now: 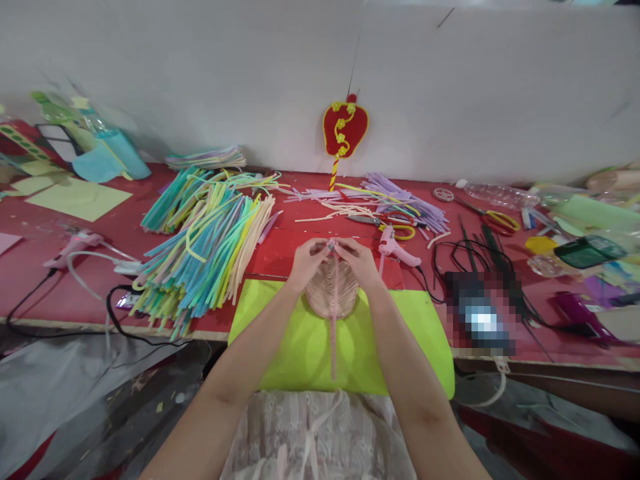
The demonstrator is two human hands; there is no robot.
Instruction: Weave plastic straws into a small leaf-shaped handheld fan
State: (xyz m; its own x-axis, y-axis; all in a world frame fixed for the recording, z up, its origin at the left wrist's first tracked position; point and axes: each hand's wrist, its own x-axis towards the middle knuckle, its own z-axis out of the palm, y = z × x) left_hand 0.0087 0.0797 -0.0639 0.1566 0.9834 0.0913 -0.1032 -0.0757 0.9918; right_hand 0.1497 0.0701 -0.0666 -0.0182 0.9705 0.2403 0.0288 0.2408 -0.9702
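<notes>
A pale pink fan [320,293] made of rows of pipe cleaners lies in front of me, its pink stem pointing toward my body. My left hand [311,259] pinches its far tip from the left side. From the right, my right hand [356,257] pinches the same tip, and the fingertips of both hands nearly meet there. Something small and bluish shows between the fingertips, too small to make out. Under the fan's near part spreads a lime-green cloth [410,333], hanging over the table edge onto my lap.
Bundles of coloured pipe cleaners [200,247] lie at left, purple ones [410,200] at the back. A pink glue gun [395,248] stands right of my hands; another glue gun [75,247] is far left. Scissors [500,221] lie at right. A red fan [345,127] leans against the wall.
</notes>
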